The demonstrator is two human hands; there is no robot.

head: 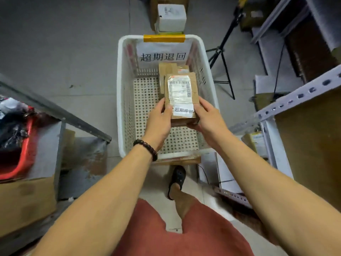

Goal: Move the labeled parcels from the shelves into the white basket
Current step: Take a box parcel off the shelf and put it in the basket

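A brown cardboard parcel [180, 93] with a white shipping label and a small white sticker is held over the white basket [120, 100]. My left hand [159, 122] grips its left near edge, thumb on top. My right hand [208, 117] grips its right near corner, thumb on the top face. Another brown parcel [168, 69] lies inside the basket at its far end, partly hidden by the held one. The basket stands on the floor and carries a paper sign and yellow tape on its far wall.
Metal shelving [299, 97] stands to the right with a yellow-labelled parcel [255, 141] low down. On the left is a grey rack [55, 109] with a red bin [24, 154] and a cardboard box. A black tripod [223, 52] and a white box [171, 17] stand beyond the basket.
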